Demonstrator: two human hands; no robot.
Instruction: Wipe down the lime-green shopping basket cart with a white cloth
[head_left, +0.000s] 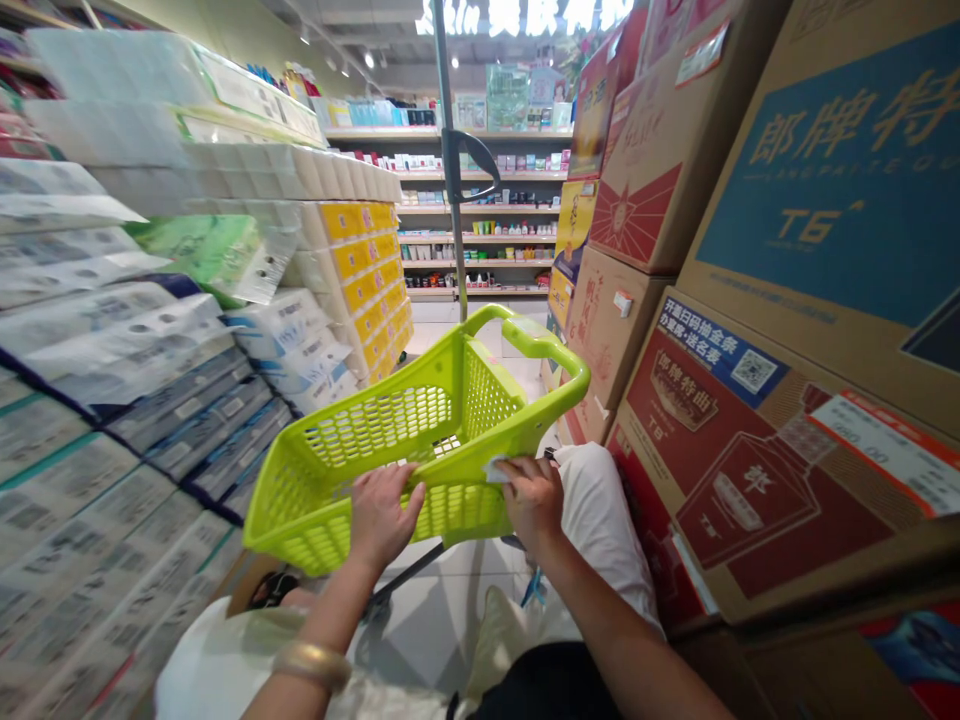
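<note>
Gripping a lime perforated plastic basket (420,440), left hand (382,515) on rim, right hand (534,497) pressing a cloth (495,470)

Aisle layout. Shopping basket (420,440) at centre, between stacked tissue-paper packs (112,350) on the left and stacked cartons (750,300) on the right. Left hand (382,515) and right hand (534,495) on its near rim, a cloth (495,468) under the right. Pole (448,150) behind the basket; shelves (480,210) farther behind.

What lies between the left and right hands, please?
In the head view, only the rim of the lime-green basket lies between left hand and right hand, which holds a white cloth.
</note>
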